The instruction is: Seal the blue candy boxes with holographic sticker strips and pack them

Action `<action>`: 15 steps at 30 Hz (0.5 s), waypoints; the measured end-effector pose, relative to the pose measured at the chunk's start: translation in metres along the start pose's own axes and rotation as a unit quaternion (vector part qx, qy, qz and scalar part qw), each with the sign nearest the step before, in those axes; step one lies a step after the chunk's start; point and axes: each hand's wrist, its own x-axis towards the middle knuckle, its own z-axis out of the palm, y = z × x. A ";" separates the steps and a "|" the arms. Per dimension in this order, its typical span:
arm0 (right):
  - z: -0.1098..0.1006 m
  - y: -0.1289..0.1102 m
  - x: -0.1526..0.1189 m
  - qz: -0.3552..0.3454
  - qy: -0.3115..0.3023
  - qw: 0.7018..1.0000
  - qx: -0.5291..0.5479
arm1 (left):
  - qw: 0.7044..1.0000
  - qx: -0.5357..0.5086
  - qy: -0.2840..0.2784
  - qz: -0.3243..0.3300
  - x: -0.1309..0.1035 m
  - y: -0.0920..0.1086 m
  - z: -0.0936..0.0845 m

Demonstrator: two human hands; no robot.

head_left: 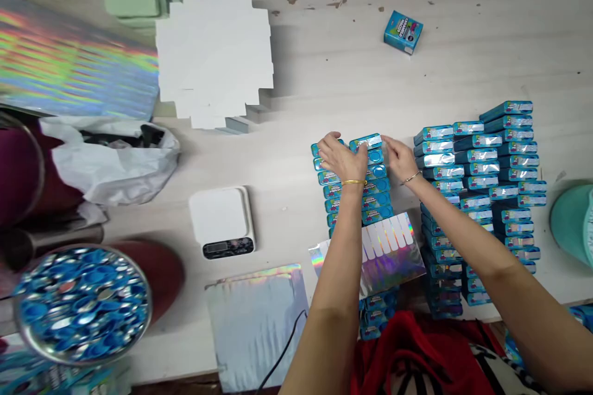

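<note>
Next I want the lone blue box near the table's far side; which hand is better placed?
Probably the right hand: it sits nearer the lone blue box, at the edge of the box rows; the left hand is over them.

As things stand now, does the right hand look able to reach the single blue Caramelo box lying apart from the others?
Probably yes. Only tabletop lies between the right hand and the single blue Caramelo box, and nothing covers it, though the right arm would need to stretch farther forward.
</note>
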 end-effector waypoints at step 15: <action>-0.015 -0.095 -0.091 -0.118 -0.101 0.979 -0.135 | 0.948 -0.031 -0.298 0.106 -0.018 -0.124 -0.177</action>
